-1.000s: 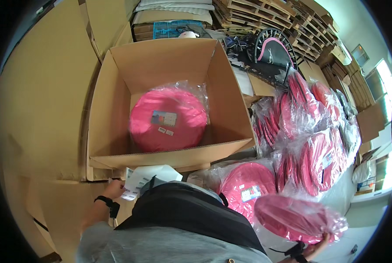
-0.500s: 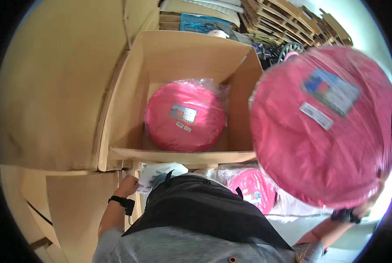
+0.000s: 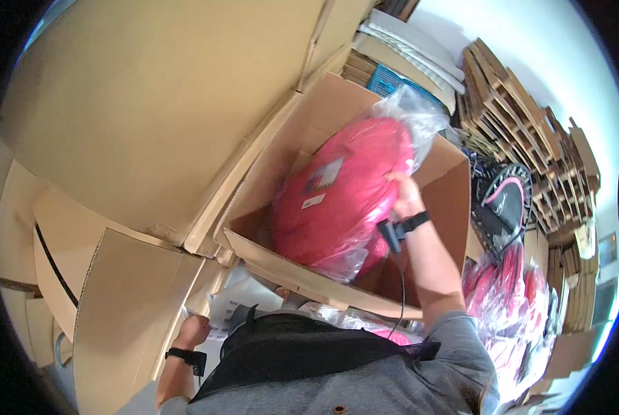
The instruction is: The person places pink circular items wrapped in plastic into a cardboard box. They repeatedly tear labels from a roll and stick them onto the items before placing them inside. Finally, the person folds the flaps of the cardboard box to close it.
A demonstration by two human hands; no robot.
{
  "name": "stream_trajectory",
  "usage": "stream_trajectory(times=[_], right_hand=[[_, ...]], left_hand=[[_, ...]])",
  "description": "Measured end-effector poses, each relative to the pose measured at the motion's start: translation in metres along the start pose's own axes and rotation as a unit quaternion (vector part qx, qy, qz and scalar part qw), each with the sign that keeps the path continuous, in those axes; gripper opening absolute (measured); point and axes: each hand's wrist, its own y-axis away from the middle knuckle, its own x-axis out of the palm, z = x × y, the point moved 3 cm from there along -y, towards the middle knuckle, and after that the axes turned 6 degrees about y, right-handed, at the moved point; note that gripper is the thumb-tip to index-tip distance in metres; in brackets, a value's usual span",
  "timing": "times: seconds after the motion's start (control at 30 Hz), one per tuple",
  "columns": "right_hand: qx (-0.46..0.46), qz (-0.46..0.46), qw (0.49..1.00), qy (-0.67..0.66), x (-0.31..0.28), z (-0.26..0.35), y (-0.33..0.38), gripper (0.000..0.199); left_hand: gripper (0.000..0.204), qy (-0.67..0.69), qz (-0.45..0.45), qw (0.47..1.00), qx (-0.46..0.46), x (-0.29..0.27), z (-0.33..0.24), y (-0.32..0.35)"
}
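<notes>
Our right hand (image 3: pixel 408 197) grips the edge of a pink disc (image 3: pixel 344 197), tilted inside an open cardboard box (image 3: pixel 449 200), as our left hand (image 3: pixel 193 332) closes on printed white paper (image 3: pixel 223 311). We judge the disc light and fairly soft, its clear plastic wrap (image 3: pixel 417 117) slippery, and the rim the surest hold.

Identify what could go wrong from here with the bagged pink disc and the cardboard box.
The right hand holds the tilted, bagged pink disc by one edge, so it might slip. The bag's loose clear end, near the far rim of the cardboard box, could snag. The thin cable hanging from the wrist device might catch on the box.
</notes>
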Motion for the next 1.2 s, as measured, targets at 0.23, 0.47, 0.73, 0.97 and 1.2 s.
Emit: stream_trajectory(times=[0.23, 0.47, 0.73, 0.97, 1.2], right_hand=[[0.178, 0.067, 0.976, 0.106, -0.151, -0.095, -0.085, 0.034], [0.231, -0.152, 0.918, 0.284, -0.274, -0.135, -0.094, 0.067], [-0.069, -0.157, 0.947, 0.27, -0.219, -0.025, 0.031, 0.045], [-0.264, -0.252, 0.9, 0.238, -0.222, -0.025, 0.285, 0.03], [-0.226, -0.365, 0.881, 0.198, -0.23, -0.125, 0.45, 0.017]], left_hand=[[0.015, 0.037, 0.0, 0.998, -0.043, 0.023, 0.02, 0.019], [0.017, -0.011, 0.034, 0.999, -0.001, -0.013, -0.007, -0.011], [0.015, -0.011, 0.063, 0.997, 0.035, -0.038, -0.027, -0.05], [0.014, 0.127, 0.216, 0.967, 0.052, -0.038, -0.112, -0.028], [0.027, 0.282, 0.338, 0.863, 0.246, 0.003, -0.31, 0.01]])
